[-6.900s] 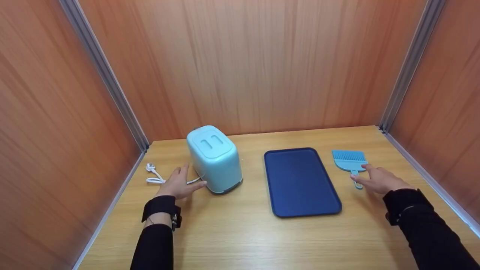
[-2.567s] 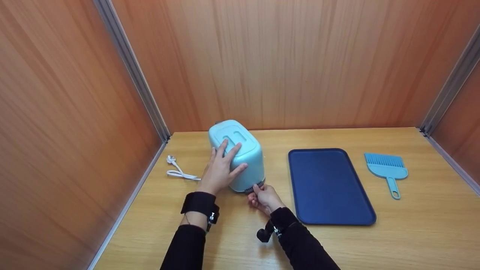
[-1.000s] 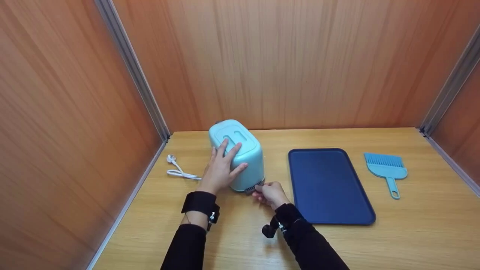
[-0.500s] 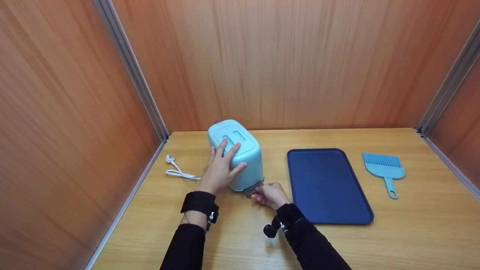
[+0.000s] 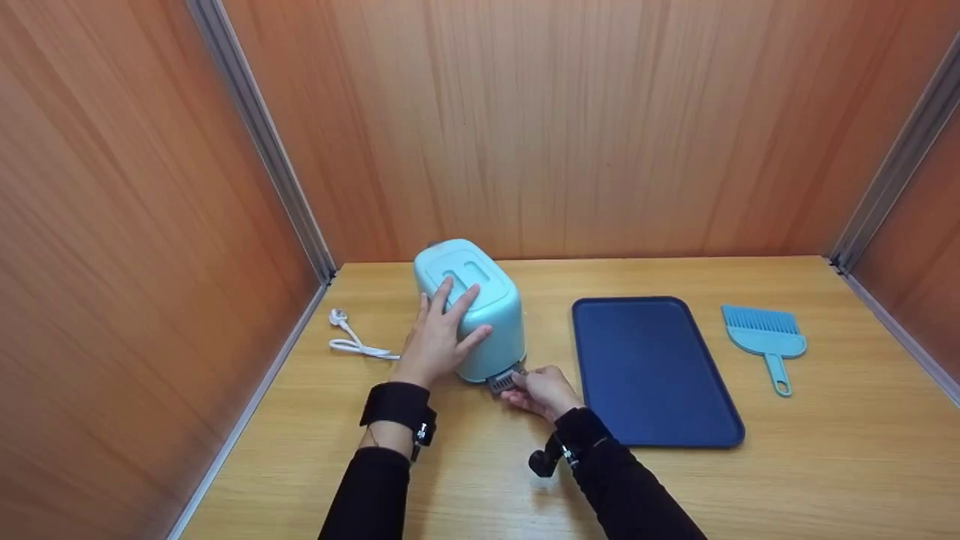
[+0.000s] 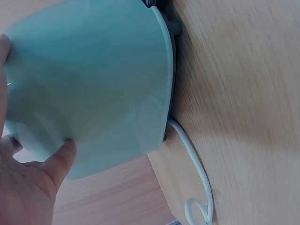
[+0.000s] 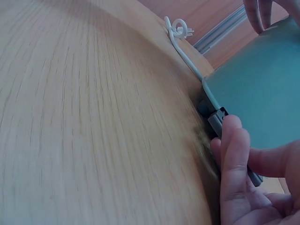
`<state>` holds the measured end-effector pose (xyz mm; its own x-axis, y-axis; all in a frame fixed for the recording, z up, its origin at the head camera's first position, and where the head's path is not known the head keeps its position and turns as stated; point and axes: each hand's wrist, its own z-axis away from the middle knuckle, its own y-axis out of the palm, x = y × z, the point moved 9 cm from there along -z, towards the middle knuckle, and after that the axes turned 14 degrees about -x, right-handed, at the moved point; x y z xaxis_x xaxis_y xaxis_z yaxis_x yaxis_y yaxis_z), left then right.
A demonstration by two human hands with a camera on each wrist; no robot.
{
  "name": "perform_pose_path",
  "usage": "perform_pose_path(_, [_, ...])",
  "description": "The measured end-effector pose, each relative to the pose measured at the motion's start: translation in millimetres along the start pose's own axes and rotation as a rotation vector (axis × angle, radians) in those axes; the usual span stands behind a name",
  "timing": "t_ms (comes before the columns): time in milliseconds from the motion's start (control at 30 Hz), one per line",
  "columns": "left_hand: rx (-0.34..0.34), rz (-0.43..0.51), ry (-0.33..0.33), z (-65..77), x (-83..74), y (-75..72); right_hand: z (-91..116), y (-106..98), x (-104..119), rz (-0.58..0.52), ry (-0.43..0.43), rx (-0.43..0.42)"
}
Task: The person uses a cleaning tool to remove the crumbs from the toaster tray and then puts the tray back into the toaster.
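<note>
A light blue toaster (image 5: 495, 337) with two slot-shaped recesses in its top stands on the wooden table. My left hand (image 5: 433, 345) rests on it, fingers spread over the top and near side. At the base's near end, my right hand (image 5: 546, 390) pinches a grey slotted crumb tray (image 5: 501, 384), which sticks a little out of the toaster. The right wrist view shows thumb and fingers on either side of the crumb tray (image 7: 216, 123), hiding its middle. In the left wrist view, the left hand's fingers (image 6: 61, 161) touch the toaster wall (image 6: 93, 93).
A white power cord (image 5: 360, 347) with its plug (image 5: 338, 318) lies left of the toaster. To the right is a dark blue rectangular tray (image 5: 656, 371), then a blue hand brush (image 5: 769, 341). Wood panels (image 5: 570, 127) enclose the back and both sides.
My hands moved from beside the toaster and brush onto the toaster. Over the last second, the right hand has drawn the crumb tray slightly outward while the left hand stays on the toaster.
</note>
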<state>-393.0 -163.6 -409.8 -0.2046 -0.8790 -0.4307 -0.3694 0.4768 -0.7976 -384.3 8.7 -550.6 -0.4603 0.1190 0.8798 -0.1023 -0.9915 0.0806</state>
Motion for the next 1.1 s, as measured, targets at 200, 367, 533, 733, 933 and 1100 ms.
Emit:
perform_pose_path(200, [0.006, -0.014, 0.002, -2.0, 0.6, 0.8, 0, -2, 0, -0.035, 0.020, 0.028])
perform_pose_path(367, [0.015, -0.012, -0.005, -2.4, 1.6, 3.1, -1, -6, -4, -0.001, 0.041, 0.053])
perform_pose_path(533, [0.026, -0.014, -0.010, -3.7, 3.0, 3.8, 1, -10, -5, 0.014, 0.057, 0.064])
perform_pose_path(733, [0.030, -0.010, -0.012, -3.8, 2.9, 3.4, 9, -13, -3, 0.009, 0.049, 0.075])
perform_pose_path(933, [0.014, -0.002, 0.000, -4.2, 1.1, 1.9, 14, -16, -3, -0.002, 0.031, 0.092])
perform_pose_path(1100, [0.023, -0.004, -0.009, -5.6, 2.8, 2.6, 16, -17, -3, -0.010, 0.023, 0.106])
